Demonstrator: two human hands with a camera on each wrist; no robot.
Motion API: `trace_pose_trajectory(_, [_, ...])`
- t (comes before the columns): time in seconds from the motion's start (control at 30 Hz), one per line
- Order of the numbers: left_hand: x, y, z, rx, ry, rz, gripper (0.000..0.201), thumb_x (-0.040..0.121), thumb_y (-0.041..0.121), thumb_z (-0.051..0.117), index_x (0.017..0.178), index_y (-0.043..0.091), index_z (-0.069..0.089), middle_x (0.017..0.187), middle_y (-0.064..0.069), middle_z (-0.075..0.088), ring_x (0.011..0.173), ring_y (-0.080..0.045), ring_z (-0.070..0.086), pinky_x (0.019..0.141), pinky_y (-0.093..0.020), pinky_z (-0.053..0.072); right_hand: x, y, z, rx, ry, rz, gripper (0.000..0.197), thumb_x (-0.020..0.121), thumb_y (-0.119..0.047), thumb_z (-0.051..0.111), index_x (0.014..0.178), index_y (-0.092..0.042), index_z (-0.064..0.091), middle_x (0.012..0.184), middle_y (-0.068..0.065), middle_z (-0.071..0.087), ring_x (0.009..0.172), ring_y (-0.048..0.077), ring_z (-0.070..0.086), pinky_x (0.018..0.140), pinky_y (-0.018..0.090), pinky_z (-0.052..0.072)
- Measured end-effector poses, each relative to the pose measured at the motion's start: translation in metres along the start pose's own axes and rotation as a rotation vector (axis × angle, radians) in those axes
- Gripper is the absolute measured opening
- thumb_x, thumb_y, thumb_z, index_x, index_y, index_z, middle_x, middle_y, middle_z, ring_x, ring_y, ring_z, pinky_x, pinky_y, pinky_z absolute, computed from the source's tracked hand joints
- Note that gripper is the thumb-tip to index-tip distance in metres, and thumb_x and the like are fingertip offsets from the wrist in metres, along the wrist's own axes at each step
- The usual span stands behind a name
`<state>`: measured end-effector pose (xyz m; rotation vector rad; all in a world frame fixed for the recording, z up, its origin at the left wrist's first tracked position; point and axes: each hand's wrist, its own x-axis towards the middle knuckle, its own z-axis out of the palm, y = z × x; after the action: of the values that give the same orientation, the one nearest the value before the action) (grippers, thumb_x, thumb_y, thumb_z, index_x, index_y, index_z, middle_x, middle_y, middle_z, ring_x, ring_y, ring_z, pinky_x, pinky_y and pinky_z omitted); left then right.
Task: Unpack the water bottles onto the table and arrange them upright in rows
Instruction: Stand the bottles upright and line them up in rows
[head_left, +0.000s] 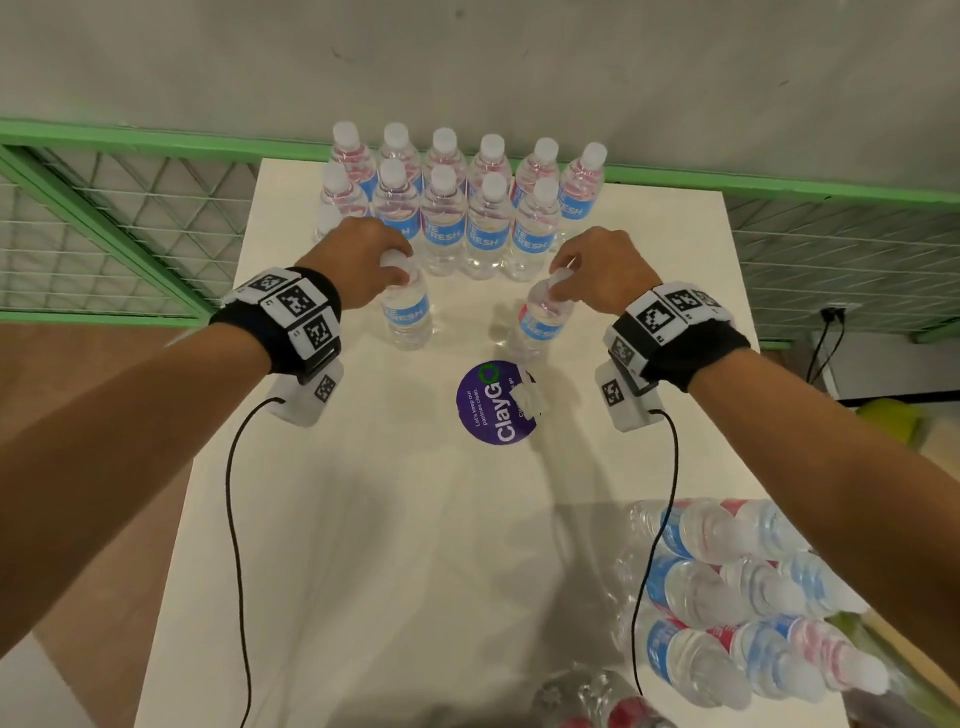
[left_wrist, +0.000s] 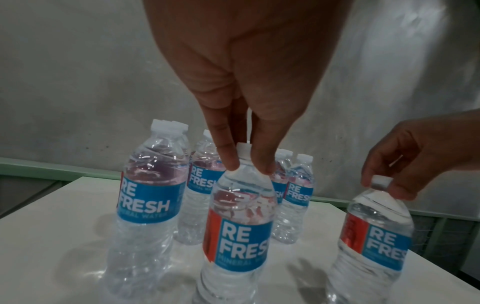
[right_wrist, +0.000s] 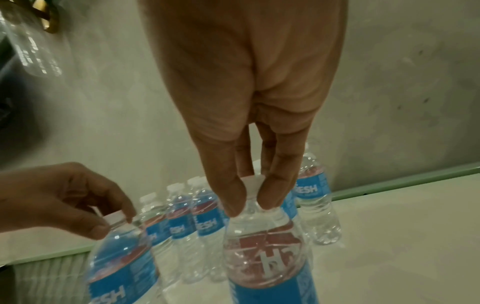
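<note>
The left hand (head_left: 363, 254), at centre left of the head view, pinches the cap of the left bottle (head_left: 407, 312) from above, its fingers (left_wrist: 228, 156) closed on the neck just under the cap. This bottle stands upright on the white table (head_left: 337, 519), just in front of the rows. The right hand (head_left: 602, 270), at centre right, pinches the cap of the right bottle (head_left: 540, 322) the same way, fingers (right_wrist: 235, 197) pressed on both sides of the cap. That bottle tilts, its top leaning toward the right hand; whether its base touches the table cannot be told. The 2 held bottles are apart, with bare table between them. Behind them, at the upper centre of the frame, the rows (head_left: 467, 208) stand upright by the table's far edge: 6 bottles at the back and 5 in front, close together. At the lower right, the pack (head_left: 737, 587) of bottles lies on its side in clear wrap. A round purple sticker (head_left: 488, 410) sits on the table at the centre, below the right bottle.
</note>
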<state>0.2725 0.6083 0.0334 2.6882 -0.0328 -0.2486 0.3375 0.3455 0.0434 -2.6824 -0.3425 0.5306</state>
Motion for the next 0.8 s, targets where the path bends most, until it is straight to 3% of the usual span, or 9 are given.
trace_pose_trajectory(0.2, [0.026,-0.010,-0.009,0.004,0.012,-0.047,0.034,0.082,0.015,0.066,0.115,0.006,0.062,0.119,-0.017,0.061,0.111,-0.034,0.053,0.094,-0.039,0.040,0.036,0.023,-0.029,-0.056,0.083,0.107,0.034,0.075,-0.014,0.073,0.108,-0.010,0.068,0.118,0.010,0.059,0.107,0.025,0.056,0.084,0.028,0.045])
trace_pose_trajectory(0.37, [0.036,-0.015,-0.011,0.041,0.010,-0.035,0.034,0.081,0.016,0.067,0.114,0.008,0.064,0.119,-0.015,0.062,0.112,-0.033,0.052,0.096,-0.040,0.040,0.062,0.031,-0.042,-0.066,0.117,0.130,0.036,0.074,-0.010,0.074,0.109,-0.010,0.068,0.120,0.011,0.061,0.108,0.027,0.058,0.085,0.028,0.044])
trace_pose_trajectory(0.53, [0.036,-0.013,-0.020,0.042,-0.013,-0.017,0.033,0.080,0.014,0.069,0.112,0.006,0.065,0.113,-0.016,0.064,0.105,-0.032,0.055,0.090,-0.034,0.040,0.078,0.032,-0.046,-0.060,0.151,0.135,0.038,0.072,-0.010,0.075,0.109,-0.009,0.069,0.116,0.014,0.064,0.106,0.028,0.061,0.080,0.023,0.040])
trace_pose_trajectory(0.8, [0.037,-0.021,-0.023,0.063,-0.032,-0.024,0.033,0.079,0.014,0.069,0.111,0.008,0.064,0.113,-0.014,0.064,0.104,-0.032,0.055,0.092,-0.039,0.044,0.084,0.027,-0.044,-0.051,0.146,0.109,0.040,0.072,-0.011,0.075,0.112,-0.008,0.069,0.116,0.013,0.065,0.104,0.027,0.061,0.081,0.023,0.041])
